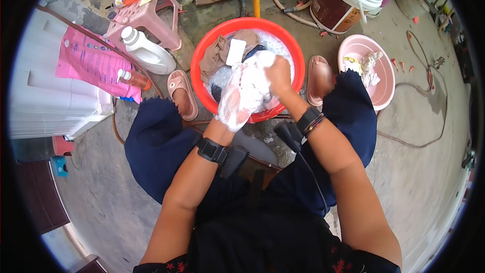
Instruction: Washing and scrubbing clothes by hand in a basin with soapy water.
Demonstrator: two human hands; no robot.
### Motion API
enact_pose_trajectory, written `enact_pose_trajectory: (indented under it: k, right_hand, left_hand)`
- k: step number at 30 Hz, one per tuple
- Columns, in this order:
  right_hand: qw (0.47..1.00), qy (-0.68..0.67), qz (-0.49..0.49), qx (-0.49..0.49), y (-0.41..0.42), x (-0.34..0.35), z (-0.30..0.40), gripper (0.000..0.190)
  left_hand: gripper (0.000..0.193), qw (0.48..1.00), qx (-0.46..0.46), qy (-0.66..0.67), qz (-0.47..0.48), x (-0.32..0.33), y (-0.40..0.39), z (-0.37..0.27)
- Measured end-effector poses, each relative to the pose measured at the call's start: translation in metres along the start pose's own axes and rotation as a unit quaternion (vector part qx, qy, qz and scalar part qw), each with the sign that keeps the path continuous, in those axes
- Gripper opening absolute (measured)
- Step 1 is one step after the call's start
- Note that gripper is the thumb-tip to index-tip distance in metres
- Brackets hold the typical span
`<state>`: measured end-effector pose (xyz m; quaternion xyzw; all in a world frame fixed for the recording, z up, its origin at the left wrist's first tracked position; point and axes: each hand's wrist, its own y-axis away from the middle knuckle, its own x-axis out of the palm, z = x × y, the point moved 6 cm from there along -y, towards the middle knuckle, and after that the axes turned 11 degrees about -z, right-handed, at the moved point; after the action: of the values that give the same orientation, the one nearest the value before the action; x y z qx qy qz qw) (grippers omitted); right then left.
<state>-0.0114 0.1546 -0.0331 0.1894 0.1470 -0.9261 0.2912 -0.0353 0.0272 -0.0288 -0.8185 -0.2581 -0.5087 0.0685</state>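
Between my feet stands a round red plastic basin [199,91] holding sudsy water and wet clothes. My left hand [233,104], coated in white foam, is against a lathered white cloth [257,79]. My right hand [279,76] grips the same cloth from the other side, fingers curled into it. Foam hides most of the left fingers and the cloth's outline. Behind the hands, brown fabric [213,55] bunches up at the basin's far left. On it rests a white rectangular block [235,52], perhaps soap. Dark fabric [254,50] shows beside it.
At left are a white detergent bottle [149,51], a pink stool [146,19], a pink bag [89,64] and an orange pump bottle [134,79]. A pink basin [384,96] with cloths stands right, below a large paint bucket [337,7]. A hose [409,144] loops over the concrete.
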Motion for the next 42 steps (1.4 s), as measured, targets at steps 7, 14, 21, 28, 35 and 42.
enact_pose_trajectory:
  k: [7, 14, 21, 28, 35, 42]
  right_hand:
    - [0.916, -0.352, 0.182, 0.058, -0.008, -0.003, 0.051, 0.021]
    - [0.965, -0.197, 0.156, -0.079, -0.003, -0.017, 0.025, 0.038]
    - [0.955, 0.161, 0.250, -0.002, 0.054, 0.041, -0.077, 0.036]
    - [0.983, 0.015, 0.126, 0.133, 0.042, 0.034, -0.103, 0.034]
    - [0.835, 0.343, 0.425, -0.070, 0.066, 0.061, -0.098, 0.030]
    - [0.808, 0.382, 0.424, -0.146, 0.064, 0.092, -0.144, 0.021]
  left_hand:
    - [0.028, 0.853, -0.042, -0.518, -0.048, 0.024, 0.006, -0.007]
    - [0.032, 0.976, -0.032, -0.044, -0.212, 0.000, 0.006, -0.033]
    - [0.030, 0.984, -0.124, 0.107, -0.073, 0.042, 0.000, -0.020]
    - [0.026, 0.850, 0.096, -0.376, -0.356, -0.093, -0.006, -0.049]
    - [0.030, 0.352, 0.192, -0.916, -0.026, -0.134, -0.038, 0.035]
    - [0.032, 0.307, 0.082, -0.948, -0.004, -0.213, -0.028, 0.073]
